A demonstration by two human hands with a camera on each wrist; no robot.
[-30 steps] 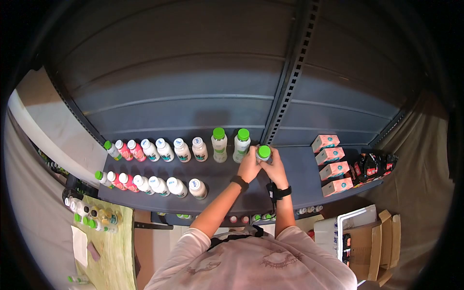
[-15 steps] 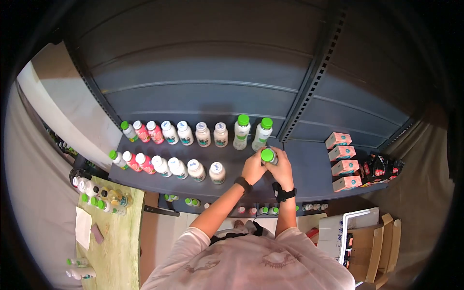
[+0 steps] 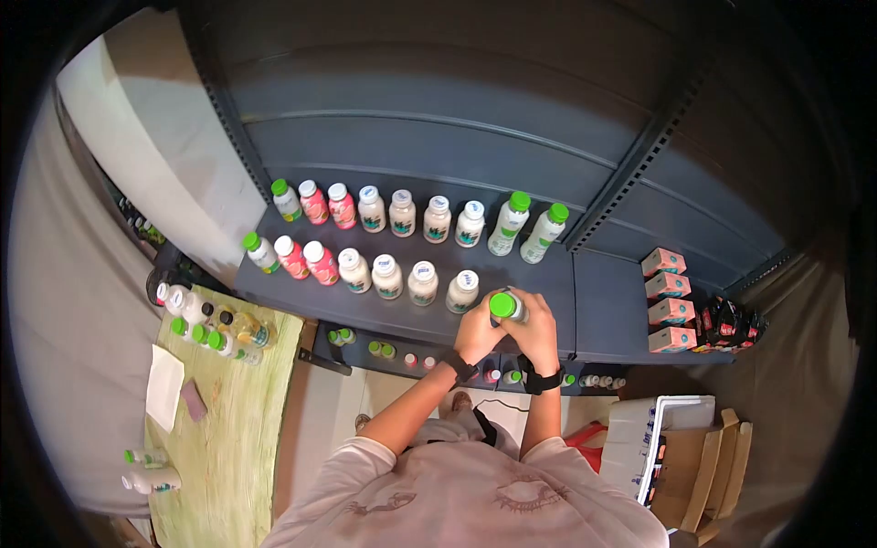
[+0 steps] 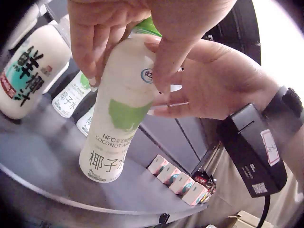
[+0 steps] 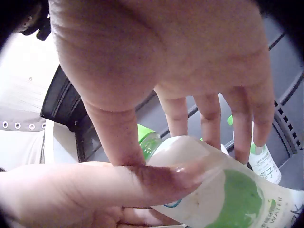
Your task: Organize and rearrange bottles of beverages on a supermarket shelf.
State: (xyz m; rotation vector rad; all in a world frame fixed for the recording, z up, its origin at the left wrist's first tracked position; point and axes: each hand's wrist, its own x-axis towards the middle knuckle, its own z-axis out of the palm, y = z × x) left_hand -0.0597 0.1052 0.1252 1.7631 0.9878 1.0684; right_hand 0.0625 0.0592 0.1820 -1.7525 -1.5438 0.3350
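A coconut water bottle (image 3: 504, 307) with a green cap is held by both hands over the front part of the grey shelf. Its white body and green label (image 4: 127, 114) show in the left wrist view. My left hand (image 3: 479, 334) grips the bottle's upper part from the left, thumb on its shoulder. From the other side my right hand (image 3: 537, 332) holds it, its thumb lying across the bottle (image 5: 209, 175) in the right wrist view. Two like bottles, a left one (image 3: 510, 224) and a right one (image 3: 544, 234), stand behind. Left of the hands is a white coconut drink bottle (image 3: 463, 292).
Two rows of white, pink and green-capped bottles (image 3: 387, 276) line the shelf (image 3: 603, 310). Pink boxes (image 3: 670, 310) and black packets (image 3: 729, 324) stand at right. A green table (image 3: 237, 393) with bottles is at left, an open carton (image 3: 690, 475) at lower right.
The hands and bottle have moved away from the two back green-capped bottles, toward the shelf's front and the front row's last white bottle. The head view has shifted, with the shelf sliding right.
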